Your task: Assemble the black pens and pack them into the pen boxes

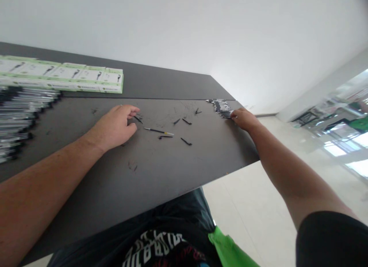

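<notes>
My left hand [119, 123] is over the table with thumb and fingers apart. Its fingertips are close to a small black piece [138, 119], which looks like a pen clip; whether they touch it I cannot tell. Just right of it lies a pen refill [158, 131] with a dark tube and a yellow section. Several black clip-like pieces [186, 121] are scattered further right. At the table's right end, my right hand [243, 118] has its fingers closed at the near edge of a pile of slim silver-and-black pen parts [221, 107]. What they pinch is hidden.
A row of green-and-white boxes [112, 81] stands at the back left. In front of it lie many silver pens or barrels [25, 109] with black ends. The grey table [161, 175] bears dark smudges and ends at a slanted right edge beside a wall.
</notes>
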